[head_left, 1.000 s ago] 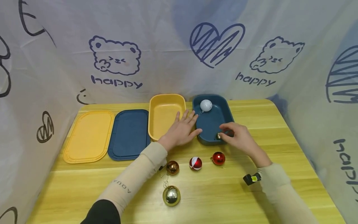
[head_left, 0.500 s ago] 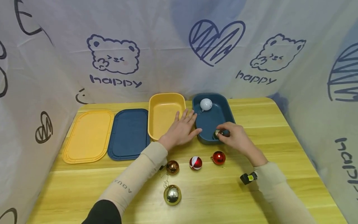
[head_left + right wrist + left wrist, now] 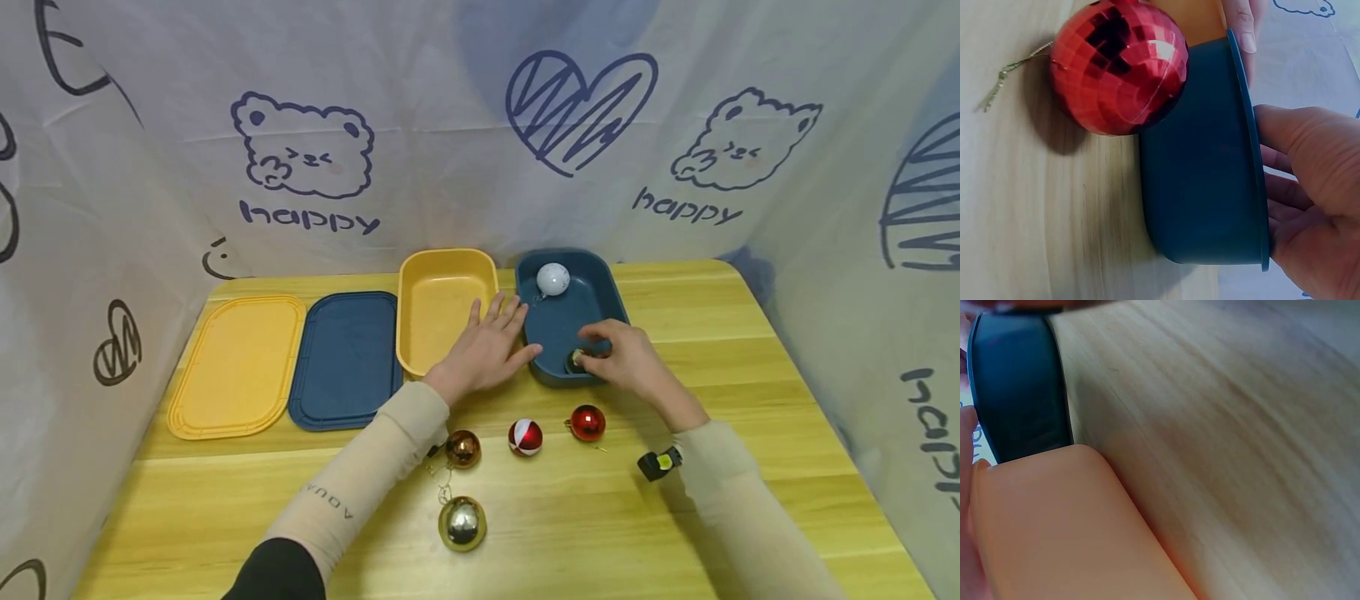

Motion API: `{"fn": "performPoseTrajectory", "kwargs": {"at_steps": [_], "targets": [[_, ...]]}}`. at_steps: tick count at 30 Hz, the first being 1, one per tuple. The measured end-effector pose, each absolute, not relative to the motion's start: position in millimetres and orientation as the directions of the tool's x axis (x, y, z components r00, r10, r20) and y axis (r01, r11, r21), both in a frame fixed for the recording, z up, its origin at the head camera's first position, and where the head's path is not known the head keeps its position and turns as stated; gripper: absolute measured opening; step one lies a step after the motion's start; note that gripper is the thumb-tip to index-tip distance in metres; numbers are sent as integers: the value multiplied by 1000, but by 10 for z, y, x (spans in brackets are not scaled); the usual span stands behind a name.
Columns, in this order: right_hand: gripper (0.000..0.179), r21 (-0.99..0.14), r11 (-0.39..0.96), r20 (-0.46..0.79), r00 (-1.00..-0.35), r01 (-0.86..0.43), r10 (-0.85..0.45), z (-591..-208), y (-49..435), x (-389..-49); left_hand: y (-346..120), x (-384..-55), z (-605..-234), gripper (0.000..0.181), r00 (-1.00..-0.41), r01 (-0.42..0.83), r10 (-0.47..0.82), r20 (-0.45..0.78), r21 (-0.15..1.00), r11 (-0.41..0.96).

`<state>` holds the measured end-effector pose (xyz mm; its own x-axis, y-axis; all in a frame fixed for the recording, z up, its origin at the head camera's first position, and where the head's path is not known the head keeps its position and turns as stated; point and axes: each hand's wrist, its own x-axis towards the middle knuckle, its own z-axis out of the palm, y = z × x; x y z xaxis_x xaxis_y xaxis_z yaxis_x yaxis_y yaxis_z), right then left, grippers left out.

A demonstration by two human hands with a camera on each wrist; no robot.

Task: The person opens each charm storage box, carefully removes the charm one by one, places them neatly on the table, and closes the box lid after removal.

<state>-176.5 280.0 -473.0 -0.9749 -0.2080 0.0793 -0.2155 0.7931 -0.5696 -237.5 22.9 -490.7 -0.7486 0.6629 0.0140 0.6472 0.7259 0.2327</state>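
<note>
My left hand [image 3: 483,350] lies with fingers spread over the neighbouring rims of the yellow box [image 3: 435,321] and the dark blue box [image 3: 551,329]. Low inside the blue box, at its near right corner, my right hand [image 3: 633,360] pinches a dark Christmas bauble [image 3: 573,362] with a gold-coloured cap. A white bauble [image 3: 552,280] rests at the far end of that box. From the right wrist view, the box wall [image 3: 1204,162] hides the dark bauble, and my thumb and fingers reach in over the rim. The left wrist view shows the yellow box's side [image 3: 1072,512].
In front of the boxes lie a red bauble [image 3: 587,423], a red-and-white one [image 3: 525,437], a copper one [image 3: 462,449] and a gold one [image 3: 462,524]. A yellow lid [image 3: 238,367] and a blue lid [image 3: 347,362] lie flat at left. A printed curtain [image 3: 450,192] closes off the back.
My right hand has shifted slightly left inside the blue box, and the dark bauble has moved left with it. My left hand has stayed in place.
</note>
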Motion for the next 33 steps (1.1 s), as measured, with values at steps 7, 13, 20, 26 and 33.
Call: {"fn": "performPoseTrajectory", "kwargs": {"at_steps": [7, 13, 20, 26, 33], "targets": [[46, -552, 813, 46, -981, -183, -189, -4732, 2795, -1825, 233, -2367, -4901, 82, -750, 644, 661, 18, 243, 725], [50, -531, 835, 26, -988, -145, -155, -4726, 2789, -1847, 239, -2370, -4898, 82, -750, 645, 661, 21, 246, 724], [49, -518, 838, 73, -984, -174, -160, -4767, 2774, -1880, 236, -2377, -4909, 81, -751, 645, 659, 25, 237, 726], [45, -484, 849, 85, -976, -215, -199, -4789, 2779, -1902, 229, -2373, -4906, 82, -750, 649, 661, 22, 221, 728], [43, -442, 872, 0, -972, -211, -235, -4771, 2778, -1947, 230, -2372, -4913, 82, -750, 648, 662, 20, 225, 727]]}}
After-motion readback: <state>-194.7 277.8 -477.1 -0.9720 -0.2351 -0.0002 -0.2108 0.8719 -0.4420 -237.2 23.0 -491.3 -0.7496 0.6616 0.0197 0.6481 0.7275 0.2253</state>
